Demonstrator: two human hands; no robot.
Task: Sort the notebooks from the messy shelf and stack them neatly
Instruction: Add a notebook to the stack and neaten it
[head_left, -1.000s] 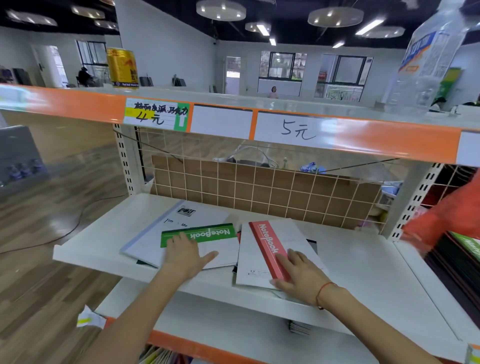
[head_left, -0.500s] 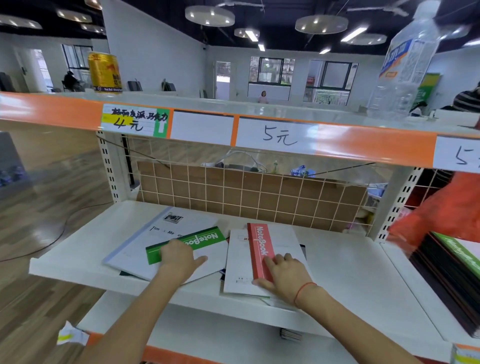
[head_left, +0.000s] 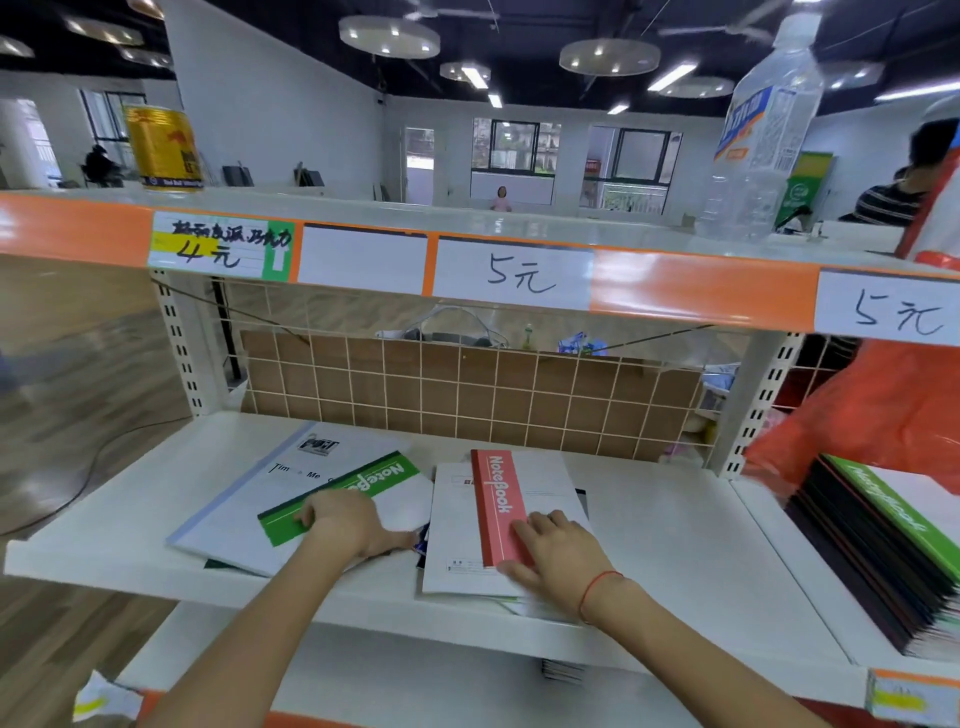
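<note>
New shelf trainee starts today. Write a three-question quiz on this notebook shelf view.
1. True or false: the left hand rests on the green-striped notebook.
2. Which stripe colour has the notebook under the right hand? A blue, B red, C yellow.
3. Fill in: the neat notebook stack lies at the ____ edge of the view.

Key: 1 true; 2 B, the red-striped notebook; 3 right.

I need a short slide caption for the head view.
Left hand rests on green notebook, right hand on red notebook, white shelf.
</note>
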